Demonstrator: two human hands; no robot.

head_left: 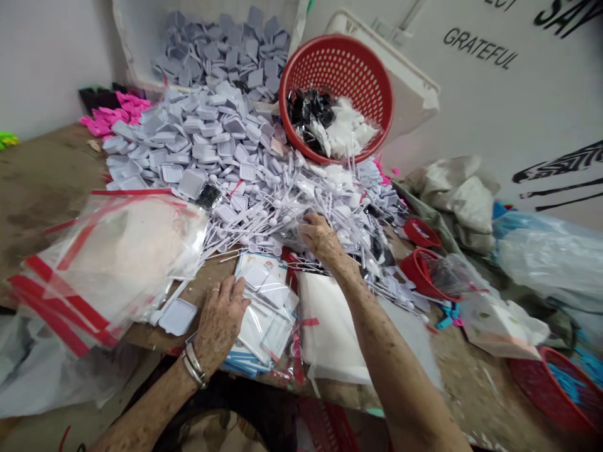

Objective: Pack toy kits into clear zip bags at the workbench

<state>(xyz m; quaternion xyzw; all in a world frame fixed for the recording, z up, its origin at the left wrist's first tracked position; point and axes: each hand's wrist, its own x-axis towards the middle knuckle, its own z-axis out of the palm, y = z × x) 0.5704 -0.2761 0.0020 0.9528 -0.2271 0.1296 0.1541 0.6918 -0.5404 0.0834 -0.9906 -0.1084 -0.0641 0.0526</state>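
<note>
Right hand [321, 237] curls into heaped white plastic sticks [287, 216], grip unclear; left hand [219, 323] rests open on clear packets [266, 320] (one hard tug could spill the heap across the table [51, 188]).

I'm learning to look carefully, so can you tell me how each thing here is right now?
left hand, open, palm down
right hand, curled, pushed into the white sticks
white sticks, piled loosely
red basket, tipped over, holding black and white bags
small red basket, tilted on its side
clear bag, lying flat
</note>
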